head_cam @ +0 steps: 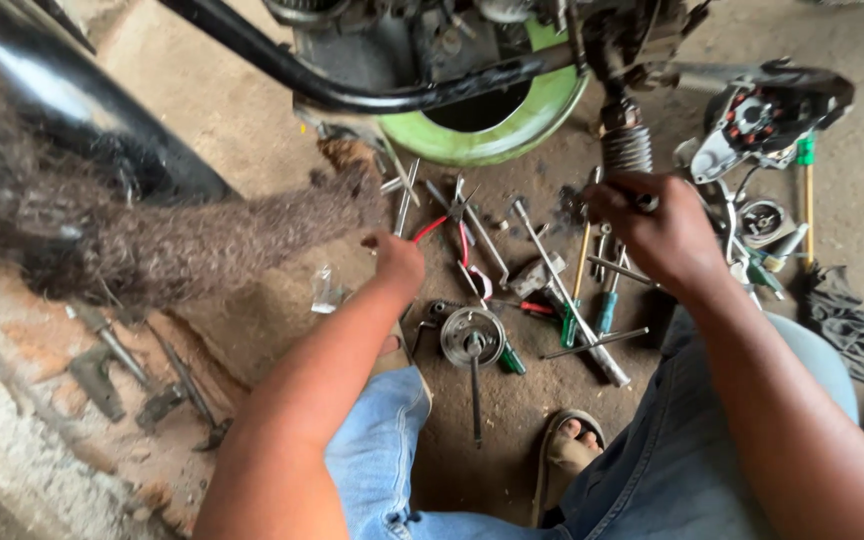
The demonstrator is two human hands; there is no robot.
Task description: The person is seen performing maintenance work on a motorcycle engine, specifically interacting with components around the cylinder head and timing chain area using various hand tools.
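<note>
My left hand (394, 262) reaches down among tools on the dirt floor and grips the red handles of a pair of pliers (447, 222). My right hand (657, 232) is closed around a dark tool shaft (644, 201) just below the ribbed metal part (626, 147) of a motorcycle. Between the hands lie screwdrivers with green and blue handles (592, 312), a long socket wrench (562, 280) and a round metal rotor (472, 335).
A green basin (537, 120) stands under the motorcycle's frame (352, 90). A removed engine cover with coils (762, 120) lies at the right, with a dark rag (852, 320). A black tyre (72, 110) and rough bricks (72, 400) are on the left. My sandalled foot (570, 445) is below.
</note>
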